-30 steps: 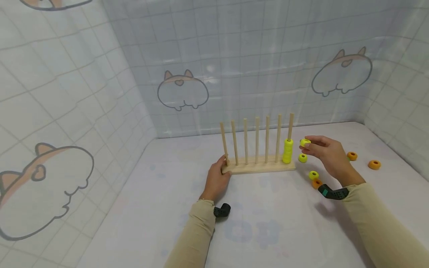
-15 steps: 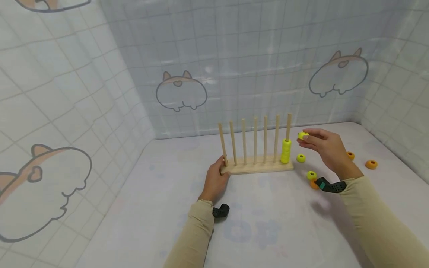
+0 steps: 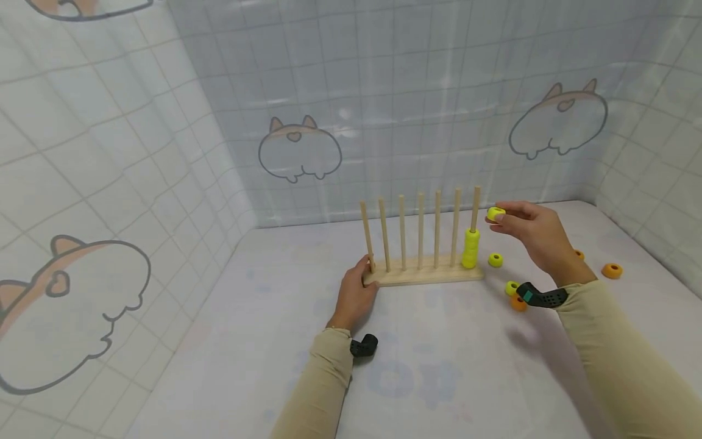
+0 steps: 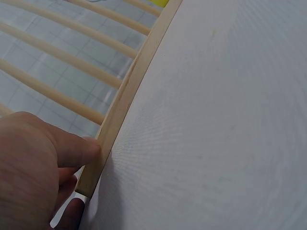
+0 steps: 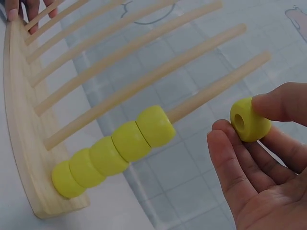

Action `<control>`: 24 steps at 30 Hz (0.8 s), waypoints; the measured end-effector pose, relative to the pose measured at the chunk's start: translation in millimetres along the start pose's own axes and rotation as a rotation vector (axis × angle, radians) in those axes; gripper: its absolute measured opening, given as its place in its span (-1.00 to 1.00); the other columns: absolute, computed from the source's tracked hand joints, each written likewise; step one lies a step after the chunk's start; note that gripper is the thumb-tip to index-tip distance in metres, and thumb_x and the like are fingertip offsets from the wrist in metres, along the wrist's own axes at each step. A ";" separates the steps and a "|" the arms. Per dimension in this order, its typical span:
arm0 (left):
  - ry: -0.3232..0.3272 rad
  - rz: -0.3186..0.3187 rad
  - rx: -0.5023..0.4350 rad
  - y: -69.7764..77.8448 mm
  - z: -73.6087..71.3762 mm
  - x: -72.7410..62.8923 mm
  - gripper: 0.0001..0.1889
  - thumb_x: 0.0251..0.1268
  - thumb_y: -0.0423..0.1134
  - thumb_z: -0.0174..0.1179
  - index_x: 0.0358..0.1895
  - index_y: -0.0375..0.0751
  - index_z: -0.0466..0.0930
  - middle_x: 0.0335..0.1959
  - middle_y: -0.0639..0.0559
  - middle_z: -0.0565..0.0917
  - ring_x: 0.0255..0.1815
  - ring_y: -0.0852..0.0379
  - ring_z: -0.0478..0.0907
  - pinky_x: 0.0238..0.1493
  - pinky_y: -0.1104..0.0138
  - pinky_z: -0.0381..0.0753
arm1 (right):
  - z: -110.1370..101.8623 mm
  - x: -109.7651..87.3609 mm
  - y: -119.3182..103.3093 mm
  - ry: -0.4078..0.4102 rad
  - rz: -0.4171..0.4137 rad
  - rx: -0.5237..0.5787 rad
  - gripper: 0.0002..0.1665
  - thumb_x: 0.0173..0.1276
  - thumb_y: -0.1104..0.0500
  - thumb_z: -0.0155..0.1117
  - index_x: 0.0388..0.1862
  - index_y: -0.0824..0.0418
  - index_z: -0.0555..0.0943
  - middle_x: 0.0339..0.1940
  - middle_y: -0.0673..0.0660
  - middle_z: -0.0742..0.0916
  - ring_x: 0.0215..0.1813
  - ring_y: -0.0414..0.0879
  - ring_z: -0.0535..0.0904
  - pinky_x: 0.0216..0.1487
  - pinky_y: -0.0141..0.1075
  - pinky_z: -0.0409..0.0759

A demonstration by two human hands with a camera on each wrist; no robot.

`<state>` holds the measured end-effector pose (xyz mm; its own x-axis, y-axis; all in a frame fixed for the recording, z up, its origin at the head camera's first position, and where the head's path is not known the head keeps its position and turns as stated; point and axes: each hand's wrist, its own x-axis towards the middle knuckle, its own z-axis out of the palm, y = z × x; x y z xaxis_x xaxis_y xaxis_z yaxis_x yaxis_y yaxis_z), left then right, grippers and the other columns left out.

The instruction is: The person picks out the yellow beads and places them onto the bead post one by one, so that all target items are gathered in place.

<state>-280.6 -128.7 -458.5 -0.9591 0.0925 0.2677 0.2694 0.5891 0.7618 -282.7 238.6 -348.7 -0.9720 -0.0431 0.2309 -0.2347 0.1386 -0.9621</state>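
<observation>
A wooden peg rack [image 3: 425, 278] with a row of upright dowels stands on the table. My left hand [image 3: 353, 296] grips the left end of its base. In the left wrist view, the thumb [image 4: 79, 149] presses the base's front edge and the other fingers are partly hidden behind it. Several yellow beads [image 5: 112, 151] are stacked on the rightmost dowel, whose upper part is bare. Just right of that dowel, my right hand [image 3: 540, 241] pinches another yellow bead [image 5: 256, 125] between thumb and fingers. Its hole shows, and the bead is apart from the dowel tip.
On the table right of the rack lie a loose yellow bead [image 3: 495, 260] and a second yellow bead [image 3: 512, 288] beside an orange bead [image 3: 518, 303]. Farther right is another orange bead [image 3: 612, 271]; one more is partly behind the right wrist. Patterned walls enclose the table.
My right hand has risen with the yellow bead, from beside the stack to nearer the height of the dowel's upper part. The left hand has stayed on the rack's base.
</observation>
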 end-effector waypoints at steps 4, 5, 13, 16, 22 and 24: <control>0.002 0.001 0.005 -0.7 -0.6 -0.5 -0.29 0.30 -0.44 0.23 0.53 -0.21 0.24 0.27 -0.19 0.57 0.38 -0.09 0.37 0.38 0.10 0.36 | 1.6 0.5 -3.2 -0.008 0.007 0.039 -0.33 0.44 0.08 0.32 0.35 0.46 0.41 0.05 0.03 0.67 0.01 -0.17 0.70 0.08 -0.42 0.61; 0.003 0.002 0.004 -0.8 -0.8 -0.8 -0.29 0.30 -0.44 0.23 0.53 -0.22 0.24 0.26 -0.19 0.57 0.37 -0.09 0.37 0.38 0.10 0.37 | 2.0 0.7 -4.0 -0.012 0.009 0.057 -0.33 0.45 0.09 0.32 0.36 0.47 0.39 0.06 0.05 0.66 0.01 -0.17 0.70 0.08 -0.42 0.60; 0.003 0.003 0.005 -1.1 -1.8 -2.2 -0.29 0.30 -0.44 0.23 0.53 -0.20 0.25 0.26 -0.19 0.57 0.37 -0.09 0.37 0.38 0.10 0.37 | 4.5 3.2 -9.6 -0.003 0.009 0.068 -0.33 0.44 0.09 0.33 0.38 0.43 0.39 0.09 0.09 0.61 0.03 -0.14 0.68 0.10 -0.45 0.58; 0.004 0.011 0.004 -1.4 -1.3 -1.9 -0.29 0.30 -0.45 0.23 0.53 -0.21 0.25 0.25 -0.19 0.57 0.37 -0.10 0.37 0.38 0.10 0.36 | 5.0 3.3 -12.0 0.001 0.009 0.044 -0.35 0.46 0.09 0.30 0.38 0.40 0.40 0.11 0.10 0.59 0.03 -0.17 0.68 0.10 -0.47 0.58; 0.005 0.023 0.005 -0.9 -0.2 -0.6 -0.29 0.29 -0.47 0.22 0.52 -0.24 0.25 0.24 -0.20 0.58 0.37 -0.10 0.37 0.39 0.11 0.35 | 6.5 4.7 -17.1 0.003 0.005 0.071 -0.36 0.45 0.11 0.31 0.37 0.42 0.40 0.12 0.14 0.57 0.03 -0.16 0.68 0.09 -0.45 0.59; 0.004 0.019 0.007 -0.3 -0.1 -0.6 -0.29 0.29 -0.46 0.22 0.53 -0.23 0.25 0.25 -0.20 0.57 0.38 -0.09 0.37 0.40 0.12 0.34 | 7.0 5.3 -18.3 0.003 0.006 0.063 -0.36 0.46 0.10 0.30 0.38 0.41 0.40 0.12 0.14 0.56 0.03 -0.16 0.68 0.09 -0.45 0.59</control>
<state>-280.2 -129.0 -458.8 -0.9535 0.1002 0.2842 0.2866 0.5932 0.7523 -283.4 228.9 -330.9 -0.9735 -0.0390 0.2255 -0.2279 0.0766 -0.9707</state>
